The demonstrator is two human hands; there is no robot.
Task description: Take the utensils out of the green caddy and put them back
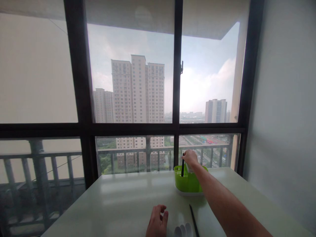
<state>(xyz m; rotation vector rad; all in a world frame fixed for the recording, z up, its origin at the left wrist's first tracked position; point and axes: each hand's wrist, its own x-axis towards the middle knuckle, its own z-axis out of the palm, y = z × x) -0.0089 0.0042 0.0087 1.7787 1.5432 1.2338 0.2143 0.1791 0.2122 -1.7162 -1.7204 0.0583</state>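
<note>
My right hand point(191, 158) is closed on a black chopstick point(183, 168), held upright at the left part of a green utensil caddy point(187, 183). The chopstick's lower end overlaps the caddy's front wall, and I cannot tell how deep it sits. Lower down, my left hand point(158, 221) is over the near part of the table, fingers loosely curled and thumb apart, with nothing in it. To its right lie several white spoons point(183, 230), cut off by the bottom edge. Beside them is another black chopstick point(194, 220), slanting toward the caddy.
The caddy stands on a white base near the far edge of a pale, glossy table point(118, 197). Behind the table rises a dark-framed window point(176, 128) with a railing outside. A plain wall point(283, 115) borders the right side.
</note>
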